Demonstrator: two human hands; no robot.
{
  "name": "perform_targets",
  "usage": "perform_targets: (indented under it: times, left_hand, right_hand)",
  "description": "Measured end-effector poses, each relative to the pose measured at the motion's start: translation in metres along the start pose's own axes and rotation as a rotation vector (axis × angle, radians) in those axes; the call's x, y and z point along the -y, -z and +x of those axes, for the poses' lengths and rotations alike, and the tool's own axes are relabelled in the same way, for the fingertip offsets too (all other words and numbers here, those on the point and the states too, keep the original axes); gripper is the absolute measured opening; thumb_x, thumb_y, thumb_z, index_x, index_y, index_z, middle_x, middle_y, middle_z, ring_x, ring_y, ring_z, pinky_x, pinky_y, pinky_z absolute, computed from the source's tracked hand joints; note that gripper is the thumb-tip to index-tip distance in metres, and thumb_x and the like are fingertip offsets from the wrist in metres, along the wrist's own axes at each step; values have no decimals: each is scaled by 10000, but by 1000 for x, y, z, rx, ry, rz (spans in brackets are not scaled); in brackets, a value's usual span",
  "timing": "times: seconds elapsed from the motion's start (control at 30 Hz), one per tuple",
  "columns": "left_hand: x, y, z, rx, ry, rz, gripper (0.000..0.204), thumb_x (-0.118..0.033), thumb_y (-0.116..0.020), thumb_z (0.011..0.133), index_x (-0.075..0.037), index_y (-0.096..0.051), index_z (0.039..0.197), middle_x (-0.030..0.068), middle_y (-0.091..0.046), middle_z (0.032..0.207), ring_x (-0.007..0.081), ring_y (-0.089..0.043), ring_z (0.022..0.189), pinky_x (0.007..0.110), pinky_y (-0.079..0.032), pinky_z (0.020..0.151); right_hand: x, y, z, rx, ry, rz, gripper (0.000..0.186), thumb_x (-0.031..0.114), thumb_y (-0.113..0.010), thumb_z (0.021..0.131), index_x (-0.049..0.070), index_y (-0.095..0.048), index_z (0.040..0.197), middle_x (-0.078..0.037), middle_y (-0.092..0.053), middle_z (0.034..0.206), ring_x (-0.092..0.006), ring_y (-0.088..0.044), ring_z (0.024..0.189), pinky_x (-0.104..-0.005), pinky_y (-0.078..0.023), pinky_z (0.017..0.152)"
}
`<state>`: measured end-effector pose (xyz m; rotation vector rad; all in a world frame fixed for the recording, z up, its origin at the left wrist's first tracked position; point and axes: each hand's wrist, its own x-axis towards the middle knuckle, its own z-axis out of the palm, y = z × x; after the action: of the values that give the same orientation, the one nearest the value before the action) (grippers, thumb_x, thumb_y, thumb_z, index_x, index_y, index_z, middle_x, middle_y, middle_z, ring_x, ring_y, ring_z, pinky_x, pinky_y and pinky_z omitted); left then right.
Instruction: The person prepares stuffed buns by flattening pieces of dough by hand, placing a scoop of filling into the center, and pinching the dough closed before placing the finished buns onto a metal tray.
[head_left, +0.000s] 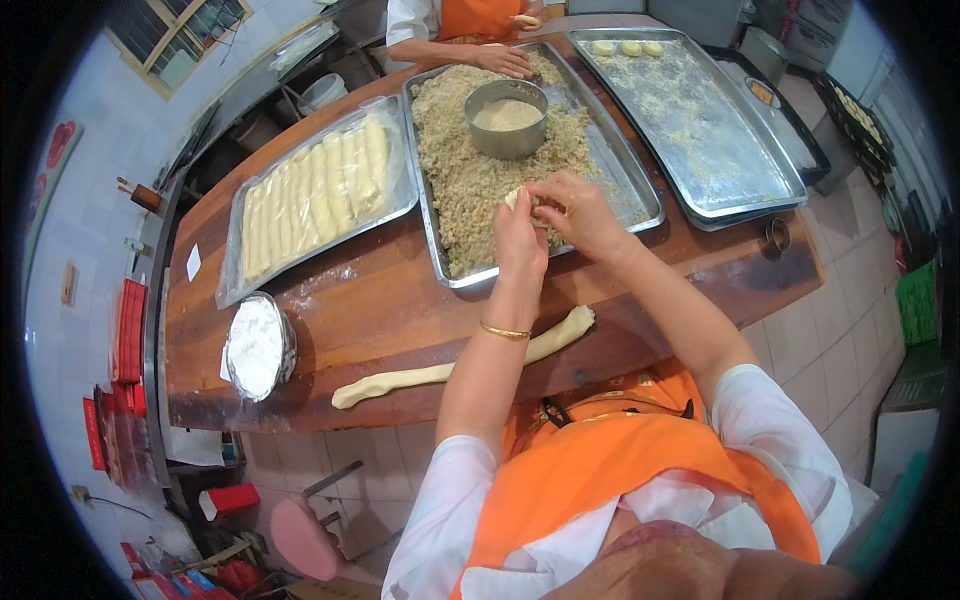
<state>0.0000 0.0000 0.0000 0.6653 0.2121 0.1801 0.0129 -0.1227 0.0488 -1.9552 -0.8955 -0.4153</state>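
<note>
Over the near part of a metal tray (470, 281) of crumbly brownish filling (455, 165), both my hands are closed on one small piece of pale dough (514, 198). My left hand (522, 240) cups it from below. The fingers of my right hand (580, 210) pinch at its right side, so most of the piece is hidden. Just beyond my hands, a round metal container (510, 143) with fine tan crumbs stands in the filling. A long rope of dough (400, 381) lies along the table's near edge, partly behind my left forearm.
To the left, a plastic-covered tray holds several dough logs (318, 195); nearer stands a bowl of white flour (257, 350). At right is a floured metal tray (690, 130) with three dough rounds (630, 48). A ring cutter (777, 237) sits nearby. Opposite, a co-worker's hand (503, 61) reaches the filling tray.
</note>
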Motion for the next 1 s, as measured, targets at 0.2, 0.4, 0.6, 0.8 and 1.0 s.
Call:
perform_targets:
  times: [0.2,0.4,0.6,0.8,1.0]
  left_hand:
    - [19,8,-9,11,0,84,282,-193,-498,1054,12,-526,1245,70,-619,1055,135,-608,889,262,-519,714]
    - [-46,-32,-25,194,92,-198,607,-513,-302,1070,2,-528,1300,149,-592,1190,282,-584,1118,434,-488,980]
    - [-15,-21,-7,83,104,-399,565,-457,-337,1065,46,-564,1188,185,-616,1140,321,-599,1104,456,-497,989]
    - [-6,-13,-19,135,144,-403,496,-377,-364,1016,39,-602,1144,207,-646,1133,338,-618,1090,445,-485,1011]
    - [-12,-9,-28,141,216,-404,416,-311,-399,1009,12,-642,1109,139,-672,1077,265,-638,1034,410,-523,933]
  right_hand:
    - [9,1,-20,0,16,-103,308,15,-733,779,25,-696,1084,-160,-646,950,-340,-652,866,-383,-546,749]
    - [12,29,22,-20,-295,314,258,101,-737,808,15,-708,1049,-134,-687,881,-216,-679,762,-327,-548,708]
    - [39,15,15,53,-276,192,257,48,-748,794,-2,-695,1040,-153,-712,938,-206,-699,809,-327,-557,726]
    - [52,13,-1,23,42,-101,108,57,-678,824,22,-667,926,-117,-666,871,-283,-682,800,-387,-557,684]
    - [72,9,-13,214,100,-440,188,109,-632,861,87,-672,1044,-134,-668,1025,-332,-669,909,-414,-554,750]
